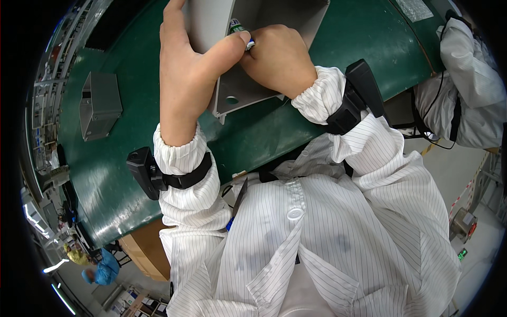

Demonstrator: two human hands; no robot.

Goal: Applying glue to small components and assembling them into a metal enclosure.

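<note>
Head view: the left hand (185,74) is held against the near left side of a grey box (211,21), thumb spread wide from extended fingers, palm toward the pale wall. Some fingertips run past the upper picture edge; cannot tell whether this hand grips the wall or only rests on it. Its thumb tip lies at a small cylinder (236,25) with a green, white and blue covering.

The right hand (280,58) is in front of the box's open interior, curled closed around the lower part of the cylinder; most of its fingers are hidden. The cylinder is tilted, between the two hands.

The box is at the top centre, over the green surface (137,153); a round hole shows in its lower panel. A smaller grey housing (100,105) stands to the left, well apart. Black wrist devices (182,171) are strapped over both striped sleeves.
</note>
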